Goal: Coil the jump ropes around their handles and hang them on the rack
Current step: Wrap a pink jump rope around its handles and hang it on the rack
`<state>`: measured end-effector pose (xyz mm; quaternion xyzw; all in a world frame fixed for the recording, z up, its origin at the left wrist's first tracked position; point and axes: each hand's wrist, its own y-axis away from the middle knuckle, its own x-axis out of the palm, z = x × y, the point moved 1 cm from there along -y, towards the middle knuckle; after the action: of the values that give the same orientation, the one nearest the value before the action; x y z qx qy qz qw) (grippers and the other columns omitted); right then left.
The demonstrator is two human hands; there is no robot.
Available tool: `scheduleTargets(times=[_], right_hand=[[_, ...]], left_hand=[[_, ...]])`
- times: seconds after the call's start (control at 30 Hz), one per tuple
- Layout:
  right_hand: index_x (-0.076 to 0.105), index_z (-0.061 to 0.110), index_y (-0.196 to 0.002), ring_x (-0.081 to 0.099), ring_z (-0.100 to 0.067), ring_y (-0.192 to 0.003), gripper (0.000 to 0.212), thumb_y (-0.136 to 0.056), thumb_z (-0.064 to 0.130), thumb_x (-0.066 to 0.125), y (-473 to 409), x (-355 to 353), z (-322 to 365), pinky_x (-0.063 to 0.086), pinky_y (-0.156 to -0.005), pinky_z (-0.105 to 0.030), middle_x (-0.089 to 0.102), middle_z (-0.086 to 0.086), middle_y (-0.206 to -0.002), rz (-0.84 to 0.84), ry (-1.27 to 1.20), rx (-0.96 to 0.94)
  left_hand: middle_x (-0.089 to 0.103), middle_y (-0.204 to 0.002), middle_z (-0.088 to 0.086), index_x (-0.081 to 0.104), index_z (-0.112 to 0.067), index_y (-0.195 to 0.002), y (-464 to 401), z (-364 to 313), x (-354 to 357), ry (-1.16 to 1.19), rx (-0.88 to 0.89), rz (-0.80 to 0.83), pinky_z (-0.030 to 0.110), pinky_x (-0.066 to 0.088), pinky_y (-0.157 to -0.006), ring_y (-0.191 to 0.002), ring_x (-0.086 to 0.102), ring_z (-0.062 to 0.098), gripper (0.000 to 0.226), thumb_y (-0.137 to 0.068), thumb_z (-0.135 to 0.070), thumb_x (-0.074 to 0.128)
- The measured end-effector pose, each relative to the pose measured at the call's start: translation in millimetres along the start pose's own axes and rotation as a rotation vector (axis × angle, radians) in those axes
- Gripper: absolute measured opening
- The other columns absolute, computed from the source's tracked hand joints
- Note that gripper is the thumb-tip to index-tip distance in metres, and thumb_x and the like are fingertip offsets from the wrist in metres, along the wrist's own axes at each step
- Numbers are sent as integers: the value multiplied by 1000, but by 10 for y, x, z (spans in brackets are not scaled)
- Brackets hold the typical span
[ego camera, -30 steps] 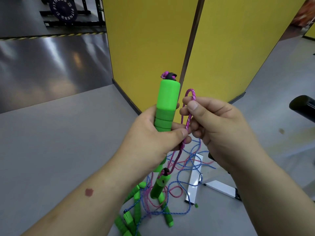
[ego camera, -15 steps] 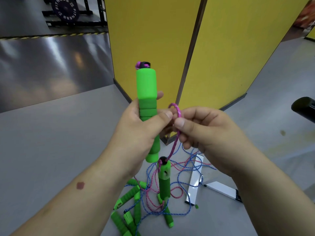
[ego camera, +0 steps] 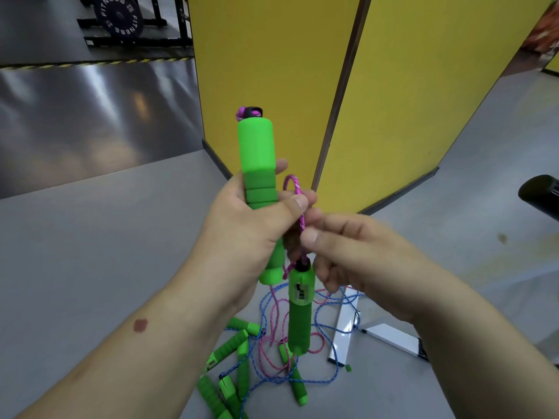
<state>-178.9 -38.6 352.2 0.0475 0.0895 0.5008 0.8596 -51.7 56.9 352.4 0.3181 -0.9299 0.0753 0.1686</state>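
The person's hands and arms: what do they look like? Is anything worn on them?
Both are bare. The left hand and right hand have no gloves, rings or watch in view, and no sleeves reach the forearms as far as the picture shows. The nails are short and unpainted. The left forearm carries one small round dark-red mark on its upper side.

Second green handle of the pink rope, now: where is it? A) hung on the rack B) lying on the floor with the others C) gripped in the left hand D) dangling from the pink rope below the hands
D: the second green handle hangs free from the pink rope, below both hands; the left hand grips the other green handle, and the right hand pinches the rope.
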Motion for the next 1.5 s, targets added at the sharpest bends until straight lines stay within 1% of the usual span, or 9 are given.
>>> scheduleTargets(times=[0.13, 0.27, 0.4, 0.6, 0.73, 0.93, 1.17, 1.33, 1.5], right_hand=[[75, 12, -85, 54, -12, -61, 9, -90, 20, 73, 12, 10, 0, 45, -57, -31, 72, -11, -81, 15, 130, -61], [77, 8, -83, 52, -12, -57, 10, -88, 16, 71, 17, -2, 75, 45, -51, -26, 71, -11, -76, -85, 30, -165], [78, 12, -84, 50, -11, -50, 15, -78, 24, 73, 11, -8, 128, 43, -46, -22, 64, -7, -62, -231, -70, -246], [79, 15, -83, 55, -11, -58, 11, -85, 21, 70, 3, -77, 149, 46, -50, -21, 72, -9, -78, -399, -201, -303], [77, 17, -86, 55, -13, -62, 11, -82, 24, 71, -13, -80, 140, 46, -54, -23, 73, -5, -81, -415, -249, -336], [70, 11, -90, 54, -11, -63, 10, -93, 14, 61, -13, -60, 198, 46, -56, -20, 70, -5, -81, -489, -440, -383], [65, 10, -95, 53, -10, -64, 11, -100, 12, 55, -18, -69, 219, 47, -57, -20, 69, -4, -81, -548, -549, -432], [65, 9, -100, 54, -10, -65, 10, -100, 12, 55, -30, -78, 209, 47, -59, -20, 70, -3, -82, -577, -561, -428], [65, 9, -98, 54, -11, -64, 11, -100, 10, 55, -41, -82, 202, 47, -58, -19, 69, -4, -80, -586, -556, -412]], left_hand=[[78, -89, 10, 58, -15, -126, -14, -40, -28, 51, -8, -41, 34, 62, -67, -83, 78, 25, 38, -94, 4, 66], [79, -97, 11, 60, -19, -127, -11, 4, -50, -13, 1, -11, 38, 62, -77, -95, 77, 25, 38, -94, -2, 68], [78, -92, 2, 61, -24, -127, 15, 69, -54, -61, -9, 108, 32, 59, -76, -87, 75, 18, 44, -87, -9, 72], [74, -111, 14, 63, -20, -125, 27, 155, -35, -225, -30, 300, 52, 57, -97, -101, 72, 30, 49, -77, -12, 73], [72, -113, 16, 63, -19, -125, 44, 164, -12, -243, -93, 354, 46, 55, -96, -99, 67, 19, 48, -79, -10, 73], [67, -115, 27, 63, -18, -120, 31, 191, -66, -238, -198, 344, 62, 49, -100, -110, 66, 48, 47, -75, -13, 76], [75, -112, 17, 59, -14, -124, 11, 220, -153, -230, -335, 406, 51, 57, -88, -99, 75, 30, 48, -78, -11, 72], [76, -101, 12, 61, -10, -118, 31, 232, -186, -233, -365, 427, 59, 55, -89, -91, 74, 27, 45, -75, -6, 73], [74, -96, 15, 72, -16, -97, 55, 219, -158, -234, -369, 440, 76, 47, -91, -93, 70, 36, 31, -69, -5, 81]])
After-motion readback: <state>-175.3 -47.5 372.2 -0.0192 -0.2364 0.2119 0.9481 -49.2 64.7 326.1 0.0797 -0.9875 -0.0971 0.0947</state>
